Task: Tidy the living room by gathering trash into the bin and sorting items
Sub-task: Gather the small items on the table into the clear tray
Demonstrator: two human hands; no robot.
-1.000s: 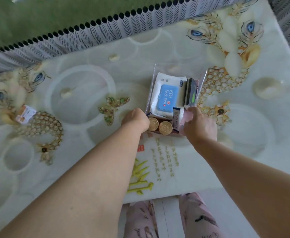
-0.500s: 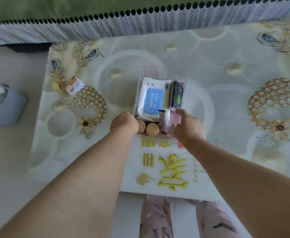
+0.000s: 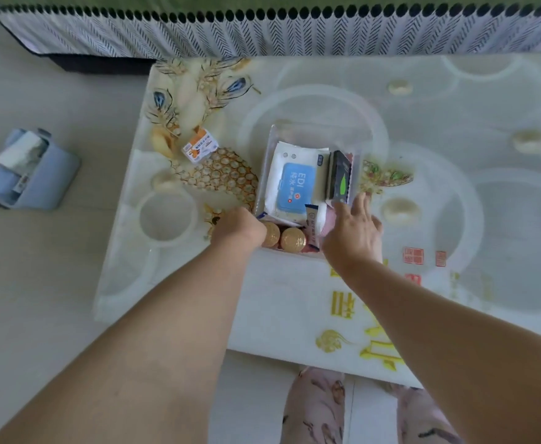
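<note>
**Two hands at the clear box**

The clear box (image 3: pixel 296 131) sat on the table (image 3: pixel 278 315). Its long side ran straight away from the hands, toward the striped sofa cover (image 3: pixel 262 36).

The left hand (image 3: pixel 238 227) was at the box's near left corner with its fingers curled. It seemed to grip the edge there, but the fingertips were hidden. The right hand (image 3: pixel 352 232) was at the near right corner. Its fingers were stretched out straight along the box's right wall and lay over a pink thing (image 3: pixel 326 224).

Between the two hands sat two gold balls (image 3: pixel 291 240), side by side inside the box. Just past them lay a white wipes pack (image 3: pixel 294 184) with a blue lid. Its long side went the same way as the box, and its letters were turned sideways. A dark pack (image 3: pixel 339 177) lay beside it, right in front of the right fingertips.

Up and to the left of the left hand, a small orange packet (image 3: pixel 198 149) lay on the table. Much farther left, a blue bin (image 3: pixel 51 174) sat on the floor.
</note>
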